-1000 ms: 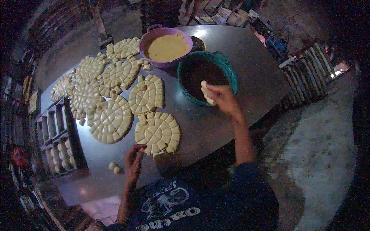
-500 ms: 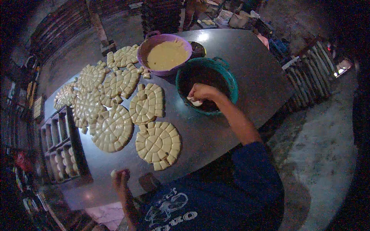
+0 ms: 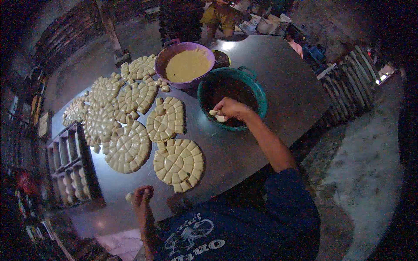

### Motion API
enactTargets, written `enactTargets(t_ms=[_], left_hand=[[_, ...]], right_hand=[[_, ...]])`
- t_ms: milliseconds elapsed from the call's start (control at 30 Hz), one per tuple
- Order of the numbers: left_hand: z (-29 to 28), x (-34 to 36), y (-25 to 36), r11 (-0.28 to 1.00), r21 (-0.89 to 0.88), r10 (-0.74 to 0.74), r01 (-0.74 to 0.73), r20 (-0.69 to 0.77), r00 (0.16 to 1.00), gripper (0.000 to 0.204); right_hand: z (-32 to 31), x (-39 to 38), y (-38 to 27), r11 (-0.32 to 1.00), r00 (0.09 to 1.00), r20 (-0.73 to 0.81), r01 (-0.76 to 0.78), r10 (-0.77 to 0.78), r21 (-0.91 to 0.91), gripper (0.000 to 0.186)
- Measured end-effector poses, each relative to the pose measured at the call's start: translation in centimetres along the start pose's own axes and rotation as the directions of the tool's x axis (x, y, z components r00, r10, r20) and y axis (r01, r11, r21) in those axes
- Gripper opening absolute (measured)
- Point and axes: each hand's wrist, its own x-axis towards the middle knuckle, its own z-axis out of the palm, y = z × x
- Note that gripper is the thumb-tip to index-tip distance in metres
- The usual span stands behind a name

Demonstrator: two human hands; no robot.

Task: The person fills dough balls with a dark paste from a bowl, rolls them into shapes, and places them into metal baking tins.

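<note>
My right hand (image 3: 232, 108) is at the near left rim of a green tub (image 3: 263, 92) with a dark brown filling inside. It pinches a small pale piece of dough (image 3: 221, 118). Low on the left, beside the near table edge, my left hand (image 3: 143, 198) is closed with a small pale dough lump (image 3: 129, 197) at its thumb side. Between the hands lies a round of dough cut into wedges and blocks (image 3: 178, 161). A second cut round (image 3: 165, 118) touches its far edge, and several more spread toward the far left.
A purple basin (image 3: 162, 65) of pale yellow batter stands behind the green tub. Left of the dough sits a dark compartmented tray (image 3: 82, 152) with rolled pieces in its near sections. A person in yellow shorts (image 3: 220, 16) stands beyond the metal table (image 3: 291, 82).
My right hand has tilted, showing more of the dough piece at the tub's rim. My left hand has shifted slightly. A person has come into view behind the table.
</note>
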Motion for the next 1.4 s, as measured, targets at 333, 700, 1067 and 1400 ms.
enactTargets(t_ms=[333, 700, 1067, 1400], left_hand=[[-0.2, -0.1, 0.0, 0.951, -0.242, -0.164, 0.193, 0.135, 0.977, 0.027], [-0.1, -0.9, 6.8, 0.731, -0.537, -0.157, 0.421, 0.468, 0.870, 0.036], [-5.7, 0.1, 6.5, 0.589, -0.672, -0.202, 0.448, 0.415, 0.887, 0.036], [-7.1, 0.5, 7.5, 0.902, -0.431, 0.075, 0.017, 0.196, 0.978, 0.028]], right_hand=[[2.7, -4.1, -4.1, 0.595, 0.907, 0.177, 0.094, -0.382, 0.799, 0.046], [23.1, -13.9, -15.4, 0.426, 0.853, 0.103, 0.147, -0.512, 0.893, 0.074], [29.4, -13.9, -14.8, 0.259, 0.894, 0.012, 0.116, -0.447, 0.959, 0.053], [30.9, -15.2, -16.6, 0.328, 0.353, -0.054, 0.789, -0.934, -0.520, 0.029]])
